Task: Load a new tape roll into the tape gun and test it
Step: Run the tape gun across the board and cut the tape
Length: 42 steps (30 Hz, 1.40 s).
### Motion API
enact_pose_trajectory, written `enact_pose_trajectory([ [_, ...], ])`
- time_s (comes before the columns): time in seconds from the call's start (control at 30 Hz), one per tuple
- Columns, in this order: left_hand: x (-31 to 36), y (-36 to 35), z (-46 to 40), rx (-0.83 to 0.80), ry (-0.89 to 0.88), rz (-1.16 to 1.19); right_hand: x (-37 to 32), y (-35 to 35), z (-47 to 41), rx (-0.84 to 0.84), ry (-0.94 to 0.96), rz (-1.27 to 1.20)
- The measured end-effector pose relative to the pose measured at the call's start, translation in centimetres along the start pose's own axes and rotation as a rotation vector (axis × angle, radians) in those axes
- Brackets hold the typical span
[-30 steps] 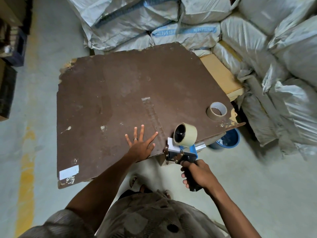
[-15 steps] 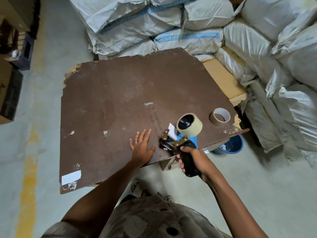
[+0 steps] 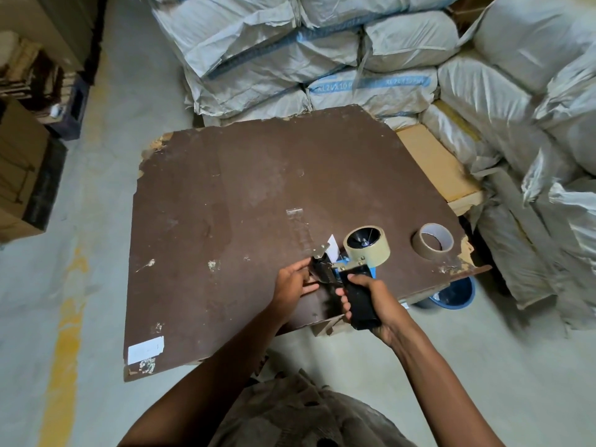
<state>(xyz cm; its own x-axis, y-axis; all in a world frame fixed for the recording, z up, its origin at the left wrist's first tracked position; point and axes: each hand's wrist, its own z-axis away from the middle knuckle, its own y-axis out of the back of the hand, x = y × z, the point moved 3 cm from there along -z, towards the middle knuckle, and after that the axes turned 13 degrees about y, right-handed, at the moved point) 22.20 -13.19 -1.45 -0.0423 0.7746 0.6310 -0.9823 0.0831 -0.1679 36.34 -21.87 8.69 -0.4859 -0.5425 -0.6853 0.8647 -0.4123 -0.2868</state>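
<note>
My right hand (image 3: 371, 298) grips the black handle of the tape gun (image 3: 342, 272), held over the near edge of the brown board (image 3: 225, 221). A full clear-tan tape roll (image 3: 366, 245) sits on the gun's hub. My left hand (image 3: 292, 283) touches the gun's front end by the metal blade plate, fingers pinched near it. A strip of clear tape (image 3: 300, 227) lies stuck on the board just beyond the gun. An almost empty tape core (image 3: 432, 241) lies flat on the board to the right.
Stacked white sacks (image 3: 322, 59) wall in the far and right sides. A tan cardboard box (image 3: 435, 169) sits under the board's right edge, a blue bucket (image 3: 451, 291) below the near right corner. Cardboard boxes (image 3: 19, 175) stand at the left on the concrete floor.
My left hand lifted off the board and moved right onto the gun's front end. The gun came forward over the board and tilted, the roll now facing up.
</note>
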Motion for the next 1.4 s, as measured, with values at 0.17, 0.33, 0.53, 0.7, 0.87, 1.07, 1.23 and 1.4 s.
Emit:
enact_pose_trajectory([
  [0.17, 1.0, 0.8, -0.5, -0.042, -0.027, -0.034, -0.6, -0.3, -1.1, 0.013, -0.013, -0.015],
  [0.33, 2.0, 1.1, -1.3, -0.064, -0.047, -0.048, -1.2, -0.3, -2.0, 0.035, -0.010, -0.022],
  [0.53, 2.5, 1.3, -2.3, -0.124, -0.046, -0.071, -1.9, -0.3, -2.9, 0.057, 0.002, -0.027],
  [0.7, 2.4, 1.4, -2.9, -0.151, -0.054, -0.086, -2.1, -0.2, -3.5, 0.072, 0.001, -0.039],
  [0.87, 2.1, 2.0, -3.5, -0.192, -0.022, -0.117, -2.4, -0.6, -3.3, 0.081, 0.002, -0.080],
  [1.07, 2.2, 2.0, -4.1, -0.203, -0.025, -0.089, -2.7, -0.8, -3.3, 0.108, 0.011, -0.081],
  [1.23, 2.8, 2.1, -4.4, -0.131, -0.047, -0.048, -3.0, -1.3, -3.4, 0.120, 0.013, -0.069],
  [1.4, 3.1, 2.2, -5.1, -0.079, -0.111, -0.058, -3.1, -2.1, -3.4, 0.117, 0.029, -0.058],
])
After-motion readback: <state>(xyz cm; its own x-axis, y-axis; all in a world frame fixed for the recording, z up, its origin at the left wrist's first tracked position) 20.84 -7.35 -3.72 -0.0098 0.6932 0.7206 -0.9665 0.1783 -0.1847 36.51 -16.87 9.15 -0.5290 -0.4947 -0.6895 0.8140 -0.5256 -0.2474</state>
